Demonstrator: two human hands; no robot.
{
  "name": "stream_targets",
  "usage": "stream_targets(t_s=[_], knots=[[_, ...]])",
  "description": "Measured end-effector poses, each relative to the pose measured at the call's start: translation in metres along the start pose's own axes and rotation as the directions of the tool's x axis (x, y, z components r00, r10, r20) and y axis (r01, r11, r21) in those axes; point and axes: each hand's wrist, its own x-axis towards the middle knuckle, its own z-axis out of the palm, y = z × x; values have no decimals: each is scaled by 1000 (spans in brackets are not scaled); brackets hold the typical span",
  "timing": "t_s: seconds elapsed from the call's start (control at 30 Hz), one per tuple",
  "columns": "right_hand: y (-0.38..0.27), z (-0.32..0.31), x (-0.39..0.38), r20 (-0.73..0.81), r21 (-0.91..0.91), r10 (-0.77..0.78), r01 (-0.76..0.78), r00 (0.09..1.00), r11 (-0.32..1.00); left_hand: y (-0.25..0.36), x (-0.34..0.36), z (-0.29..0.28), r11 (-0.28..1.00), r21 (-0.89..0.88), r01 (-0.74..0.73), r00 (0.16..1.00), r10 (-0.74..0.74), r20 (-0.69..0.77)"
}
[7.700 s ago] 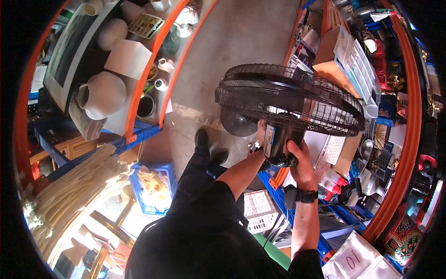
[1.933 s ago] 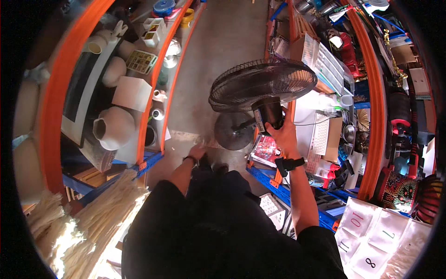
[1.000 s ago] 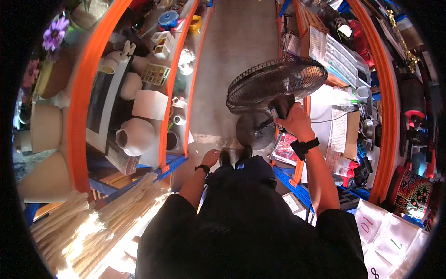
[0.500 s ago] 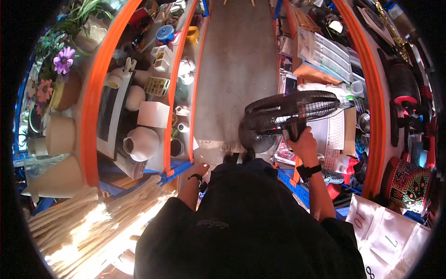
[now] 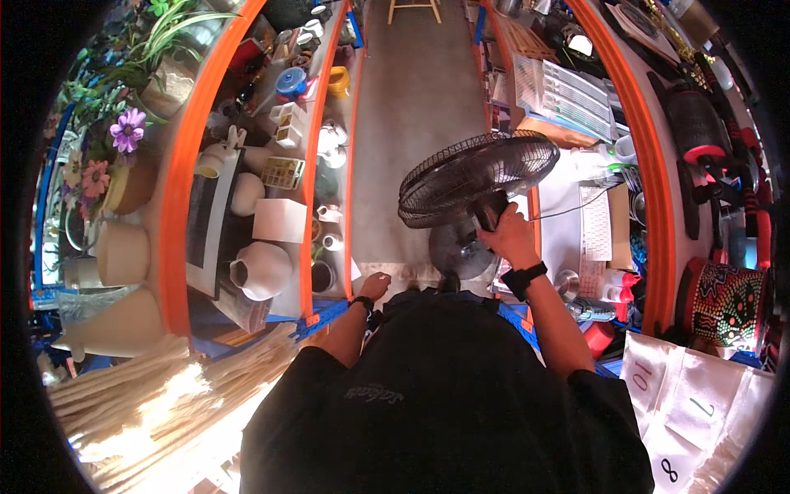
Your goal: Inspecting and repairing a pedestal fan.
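A black pedestal fan (image 5: 481, 177) with a wire-cage head leans over the aisle in front of me. My right hand (image 5: 512, 236) is closed around the housing behind the fan's cage. Below the head, the fan's dark round base (image 5: 462, 249) shows near my feet. A thin power cord (image 5: 568, 212) trails from it toward the right shelf. My left hand (image 5: 376, 286) hangs at my left side near the end of the left shelf. Its fingers are loosely curled, and I see nothing in them.
White vases (image 5: 267, 269), boxes and pots crowd the left orange-framed shelf (image 5: 183, 189). On the right shelf lie a white keyboard (image 5: 596, 230), clear plastic trays (image 5: 576, 100) and metal pots. A wooden stool (image 5: 415, 10) stands at the aisle's far end. Pale long stalks (image 5: 164, 403) lie lower left.
The fan has moved left away from the right shelf with my right hand on it, and its head has tilted. More of the cord and the far stool now show. My left hand has moved slightly right.
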Motion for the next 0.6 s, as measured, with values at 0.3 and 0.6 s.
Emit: stream_targets(t_s=[0.3,0.6], knots=[[-23,0,39,132,-125,56,-40,990,991,-38,-48,21,967,-78,244,970,-242,37],[-24,4,47,196,-119,3,21,981,993,73,-23,-9,997,18,-69,990,67,123]])
